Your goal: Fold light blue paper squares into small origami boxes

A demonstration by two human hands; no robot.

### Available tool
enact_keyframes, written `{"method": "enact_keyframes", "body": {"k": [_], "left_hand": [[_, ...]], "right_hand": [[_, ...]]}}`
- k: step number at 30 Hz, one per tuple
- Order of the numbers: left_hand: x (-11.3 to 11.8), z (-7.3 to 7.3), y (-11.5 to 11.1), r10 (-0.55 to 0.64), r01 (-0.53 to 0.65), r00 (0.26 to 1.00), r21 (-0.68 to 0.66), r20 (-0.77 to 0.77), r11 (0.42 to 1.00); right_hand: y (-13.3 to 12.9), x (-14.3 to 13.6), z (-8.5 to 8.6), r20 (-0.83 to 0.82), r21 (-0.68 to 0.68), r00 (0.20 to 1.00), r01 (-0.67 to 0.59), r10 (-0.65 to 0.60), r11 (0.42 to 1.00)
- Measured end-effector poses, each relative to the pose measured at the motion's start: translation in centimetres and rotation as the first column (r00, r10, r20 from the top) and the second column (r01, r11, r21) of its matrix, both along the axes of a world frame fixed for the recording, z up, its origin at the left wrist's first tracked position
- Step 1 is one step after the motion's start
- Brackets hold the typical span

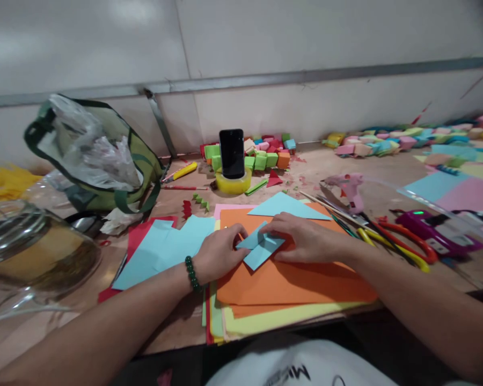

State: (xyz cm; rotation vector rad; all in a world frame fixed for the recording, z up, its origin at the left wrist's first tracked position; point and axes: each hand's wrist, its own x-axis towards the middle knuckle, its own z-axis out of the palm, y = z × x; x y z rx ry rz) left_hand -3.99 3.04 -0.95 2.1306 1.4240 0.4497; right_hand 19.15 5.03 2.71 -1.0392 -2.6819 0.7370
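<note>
A small folded light-blue paper piece [262, 251] lies between my two hands, above a stack of orange sheets [290, 284]. Its left corner is pinched by my left hand [221, 251], which has a green bead bracelet at the wrist. My right hand [295, 238] has its fingers closed on the upper right part of the same piece. Behind my hands, a light-blue paper triangle [287, 206] rests on the stack. More light-blue paper [161, 246] lies left of my left hand, over red sheets.
A phone [232, 154] stands on a yellow tape roll [233, 184], before colourful paper cubes [271, 159]. Scissors [410, 244], a pink glue gun [349, 188] and a purple device [434, 228] are right; a green bag [145, 158] and glass jar [36, 246] left.
</note>
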Motion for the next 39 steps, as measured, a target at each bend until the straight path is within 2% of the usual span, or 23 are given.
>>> {"method": "enact_keyframes", "body": {"k": [3, 6, 11, 16, 21, 25, 28, 32, 36, 39], "left_hand": [[0.0, -0.2, 0.0, 0.003, -0.003, 1.0, 0.002, 0.024, 1.0], [-0.1, -0.3, -0.1, 0.019, -0.019, 0.998, 0.009, 0.053, 1.0], [-0.1, -0.7, -0.1, 0.028, -0.031, 0.996, 0.032, 0.082, 0.999], [0.0, -0.9, -0.1, 0.013, -0.02, 0.995, 0.07, 0.099, 0.997], [0.1, -0.7, -0.2, -0.002, -0.006, 0.994, 0.079, 0.109, 0.997], [0.2, -0.3, -0.4, -0.057, 0.04, 0.992, 0.154, 0.108, 0.987], [0.3, 0.2, -1.0, -0.148, 0.133, 0.988, 0.242, 0.045, 0.961], [0.6, 1.1, -2.4, -0.326, 0.369, 0.927, 0.296, -0.187, 0.881], [1.0, 2.1, -3.7, -0.319, 0.419, 0.886, 0.289, -0.336, 0.861], [1.1, 2.2, -4.1, -0.309, 0.429, 0.874, 0.298, -0.374, 0.853]], "right_hand": [[0.4, -0.2, -0.3, -0.032, -0.038, 0.999, 0.006, -0.007, 0.999], [0.8, -0.4, -0.8, -0.068, -0.084, 0.995, 0.069, -0.075, 0.994], [0.8, -0.4, -1.2, -0.028, -0.169, 0.993, 0.107, -0.114, 0.98], [0.6, -0.3, -1.0, -0.039, -0.132, 0.995, 0.085, -0.091, 0.988], [0.2, -0.2, -0.7, -0.085, -0.182, 0.993, 0.068, -0.085, 0.981], [-1.0, 0.5, -0.5, -0.152, -0.096, 0.988, 0.018, -0.033, 0.995], [-2.3, 1.3, -0.1, -0.125, -0.092, 0.992, -0.036, 0.024, 0.995], [-3.5, 2.0, 1.2, -0.057, -0.18, 0.998, -0.019, 0.009, 0.984], [-2.5, 1.7, 2.2, 0.024, -0.238, 0.986, 0.164, -0.163, 0.957], [-0.6, 0.2, 2.1, 0.073, -0.179, 0.954, 0.299, -0.29, 0.937]]}}
